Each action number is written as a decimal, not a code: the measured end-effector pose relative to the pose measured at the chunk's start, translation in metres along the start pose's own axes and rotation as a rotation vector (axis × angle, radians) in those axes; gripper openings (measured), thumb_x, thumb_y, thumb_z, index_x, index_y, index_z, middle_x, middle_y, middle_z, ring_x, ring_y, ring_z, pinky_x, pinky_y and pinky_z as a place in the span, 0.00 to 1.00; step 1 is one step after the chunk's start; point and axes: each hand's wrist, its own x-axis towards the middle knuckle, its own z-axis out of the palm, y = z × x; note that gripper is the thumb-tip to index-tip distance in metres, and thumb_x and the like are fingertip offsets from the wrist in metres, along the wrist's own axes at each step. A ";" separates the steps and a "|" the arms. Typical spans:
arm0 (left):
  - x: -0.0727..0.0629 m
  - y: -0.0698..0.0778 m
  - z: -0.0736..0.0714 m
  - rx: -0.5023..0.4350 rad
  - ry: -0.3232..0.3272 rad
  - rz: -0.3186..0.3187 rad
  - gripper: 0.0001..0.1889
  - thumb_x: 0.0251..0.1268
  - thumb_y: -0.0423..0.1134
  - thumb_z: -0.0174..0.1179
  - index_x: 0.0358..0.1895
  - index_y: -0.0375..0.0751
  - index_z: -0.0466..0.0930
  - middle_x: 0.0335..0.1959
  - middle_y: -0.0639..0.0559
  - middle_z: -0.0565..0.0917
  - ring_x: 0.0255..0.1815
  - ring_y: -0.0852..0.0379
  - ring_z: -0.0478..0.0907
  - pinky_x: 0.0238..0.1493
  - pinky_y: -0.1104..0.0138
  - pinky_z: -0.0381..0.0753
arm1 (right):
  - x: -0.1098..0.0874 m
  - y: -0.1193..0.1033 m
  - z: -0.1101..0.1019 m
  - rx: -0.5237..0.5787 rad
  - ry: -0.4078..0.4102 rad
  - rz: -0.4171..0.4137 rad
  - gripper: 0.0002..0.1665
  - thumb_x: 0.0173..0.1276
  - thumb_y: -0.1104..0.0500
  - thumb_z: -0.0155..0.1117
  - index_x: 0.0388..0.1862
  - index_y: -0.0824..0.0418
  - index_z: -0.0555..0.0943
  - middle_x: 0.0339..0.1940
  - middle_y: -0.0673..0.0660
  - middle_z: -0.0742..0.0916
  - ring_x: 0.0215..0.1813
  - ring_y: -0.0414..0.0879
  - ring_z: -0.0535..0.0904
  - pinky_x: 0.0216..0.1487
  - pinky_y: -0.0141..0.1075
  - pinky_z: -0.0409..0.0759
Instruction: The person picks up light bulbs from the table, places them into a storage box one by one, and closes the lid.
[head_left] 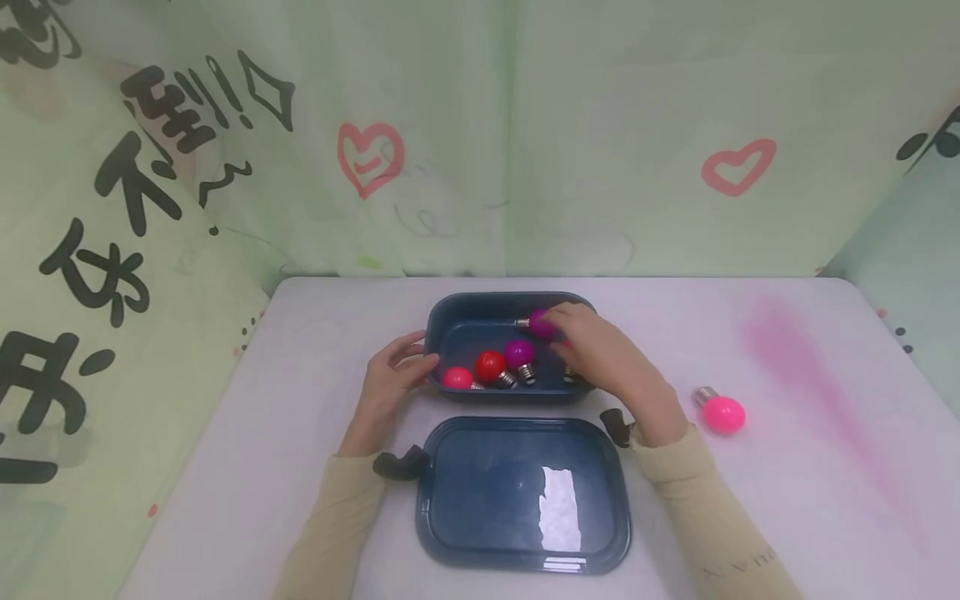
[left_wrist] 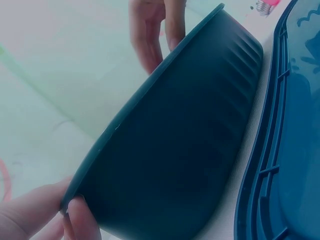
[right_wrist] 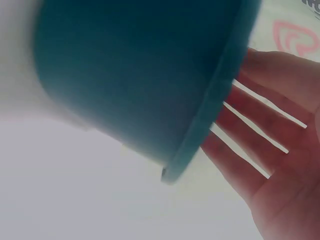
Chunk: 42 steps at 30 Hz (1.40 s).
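At its left end, a dark blue plastic box is pinched at the rim by my left hand, thumb and fingers on either side. My right hand reaches over the box's right end. Its thumb and fingers hold a purple light bulb, screw base pointing left; the fingertips are hidden behind the rim in the right wrist view. Along the near side of the box lie a pink bulb, a red bulb and another purple bulb. A further bulb is partly covered by my right hand.
A matching blue lid lies flat on the white table, just in front of the box. To the right of my right forearm, a bright pink bulb rests on the table. A light green curtain with drawings hangs behind.
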 end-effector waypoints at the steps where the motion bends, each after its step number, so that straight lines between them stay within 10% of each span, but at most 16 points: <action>1: 0.000 0.000 0.000 0.003 0.002 -0.001 0.27 0.61 0.40 0.70 0.65 0.46 0.76 0.55 0.42 0.78 0.49 0.53 0.81 0.46 0.68 0.83 | -0.001 0.000 -0.001 0.000 0.000 0.002 0.22 0.62 0.70 0.68 0.56 0.71 0.79 0.55 0.68 0.82 0.61 0.61 0.76 0.65 0.52 0.74; 42: 0.001 0.000 0.000 -0.025 -0.005 0.015 0.27 0.61 0.40 0.70 0.64 0.47 0.76 0.57 0.42 0.78 0.50 0.54 0.80 0.47 0.68 0.83 | -0.086 0.034 -0.046 0.000 -0.082 0.194 0.28 0.66 0.63 0.68 0.63 0.70 0.74 0.61 0.70 0.77 0.65 0.65 0.69 0.66 0.61 0.68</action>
